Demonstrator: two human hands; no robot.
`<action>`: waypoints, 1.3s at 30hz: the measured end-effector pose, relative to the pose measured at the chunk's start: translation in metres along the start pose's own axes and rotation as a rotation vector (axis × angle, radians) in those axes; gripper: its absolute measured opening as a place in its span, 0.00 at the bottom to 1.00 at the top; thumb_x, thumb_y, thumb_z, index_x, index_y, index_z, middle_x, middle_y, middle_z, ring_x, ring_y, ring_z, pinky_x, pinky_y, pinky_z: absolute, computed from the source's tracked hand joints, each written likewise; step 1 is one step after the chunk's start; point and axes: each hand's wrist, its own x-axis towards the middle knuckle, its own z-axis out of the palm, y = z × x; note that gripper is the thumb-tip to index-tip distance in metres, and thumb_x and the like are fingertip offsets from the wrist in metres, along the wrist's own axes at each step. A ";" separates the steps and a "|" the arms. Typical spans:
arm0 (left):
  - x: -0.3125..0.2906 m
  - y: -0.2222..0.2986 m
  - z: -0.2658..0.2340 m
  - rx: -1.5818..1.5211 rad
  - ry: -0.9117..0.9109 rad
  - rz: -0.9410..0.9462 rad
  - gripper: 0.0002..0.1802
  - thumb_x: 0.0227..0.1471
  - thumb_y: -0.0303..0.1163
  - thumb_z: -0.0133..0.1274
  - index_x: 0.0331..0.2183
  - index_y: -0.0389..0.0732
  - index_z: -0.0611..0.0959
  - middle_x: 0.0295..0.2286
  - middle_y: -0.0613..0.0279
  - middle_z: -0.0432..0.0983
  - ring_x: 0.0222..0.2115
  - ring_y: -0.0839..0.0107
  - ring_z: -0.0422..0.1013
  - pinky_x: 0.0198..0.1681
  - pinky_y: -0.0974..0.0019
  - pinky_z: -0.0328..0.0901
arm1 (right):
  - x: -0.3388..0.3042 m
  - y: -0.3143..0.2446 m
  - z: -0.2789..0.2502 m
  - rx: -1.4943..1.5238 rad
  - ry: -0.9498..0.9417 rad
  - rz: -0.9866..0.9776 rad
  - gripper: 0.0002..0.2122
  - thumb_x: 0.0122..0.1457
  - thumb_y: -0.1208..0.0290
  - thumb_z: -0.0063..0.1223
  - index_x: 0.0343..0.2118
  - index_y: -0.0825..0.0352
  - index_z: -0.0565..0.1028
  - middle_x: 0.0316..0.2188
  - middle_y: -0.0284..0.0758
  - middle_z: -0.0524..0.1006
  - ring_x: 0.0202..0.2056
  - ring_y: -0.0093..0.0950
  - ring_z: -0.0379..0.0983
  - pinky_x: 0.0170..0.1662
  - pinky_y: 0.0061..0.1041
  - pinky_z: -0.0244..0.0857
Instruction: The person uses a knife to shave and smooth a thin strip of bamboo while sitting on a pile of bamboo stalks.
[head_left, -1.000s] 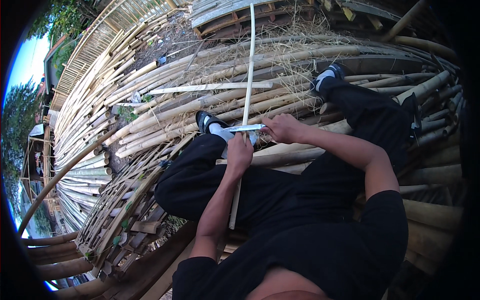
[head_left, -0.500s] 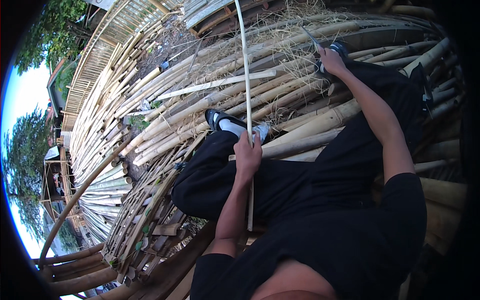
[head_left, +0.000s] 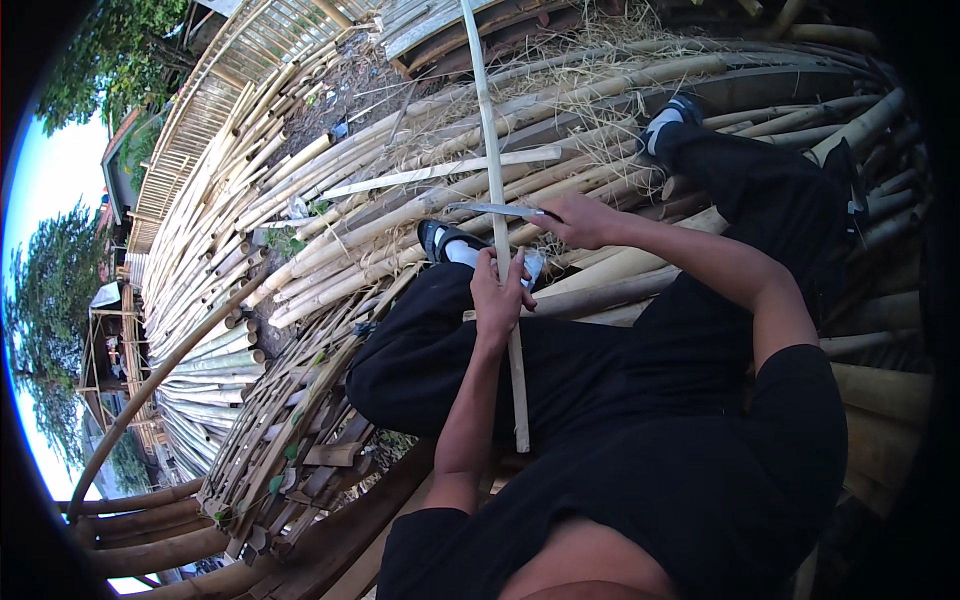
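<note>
The right hand [head_left: 580,220], fingers closed round a knife [head_left: 512,210], is back from near the right shoe [head_left: 684,107], so the blade now crosses the bamboo strip [head_left: 491,150] that the left hand's [head_left: 497,295] fingers grip above the dark trousers [head_left: 590,365].

The ground [head_left: 375,75] is dark, bare soil, showing between rows of bamboo poles [head_left: 375,228] that lie side by side across it. Dry shavings [head_left: 600,120] are strewn over the poles, and a pale flat slat [head_left: 440,174] lies across them. A small blue scrap [head_left: 340,130] sits on the soil, with what is probably crumpled plastic [head_left: 297,207] near the pole ends.
</note>
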 end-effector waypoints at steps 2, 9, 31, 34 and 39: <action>0.002 0.005 0.000 0.033 -0.038 -0.026 0.14 0.53 0.34 0.53 0.36 0.36 0.69 0.14 0.69 0.65 0.10 0.84 0.59 0.11 0.77 0.51 | 0.001 0.003 0.003 0.143 0.041 0.055 0.22 0.58 0.51 0.44 0.31 0.71 0.72 0.18 0.42 0.71 0.23 0.37 0.69 0.30 0.35 0.61; 0.000 0.001 0.006 0.066 -0.100 0.099 0.15 0.52 0.32 0.54 0.39 0.37 0.68 0.19 0.68 0.68 0.14 0.86 0.59 0.13 0.78 0.51 | 0.013 -0.012 0.000 0.904 0.094 0.317 0.16 0.54 0.53 0.55 0.28 0.64 0.71 0.12 0.23 0.61 0.11 0.14 0.53 0.14 0.17 0.46; -0.041 0.033 -0.012 -0.215 -0.435 -0.427 0.14 0.58 0.44 0.45 0.29 0.44 0.69 0.11 0.77 0.50 0.07 0.84 0.48 0.09 0.77 0.43 | 0.018 0.009 -0.047 1.106 0.079 0.275 0.14 0.60 0.57 0.46 0.28 0.64 0.67 0.14 0.22 0.58 0.12 0.14 0.52 0.15 0.18 0.46; -0.032 0.019 -0.006 -0.119 -0.340 -0.293 0.16 0.58 0.43 0.45 0.25 0.42 0.69 0.12 0.76 0.53 0.10 0.86 0.49 0.12 0.76 0.44 | 0.012 -0.009 -0.047 0.551 0.209 0.296 0.18 0.58 0.55 0.47 0.26 0.68 0.71 0.15 0.28 0.64 0.15 0.22 0.59 0.20 0.25 0.54; -0.011 -0.017 -0.003 0.080 -0.165 -0.133 0.15 0.59 0.41 0.44 0.23 0.44 0.68 0.13 0.78 0.52 0.12 0.88 0.48 0.13 0.78 0.44 | -0.001 -0.017 -0.028 0.007 0.084 0.159 0.18 0.52 0.56 0.49 0.24 0.71 0.74 0.22 0.47 0.73 0.26 0.41 0.70 0.31 0.37 0.61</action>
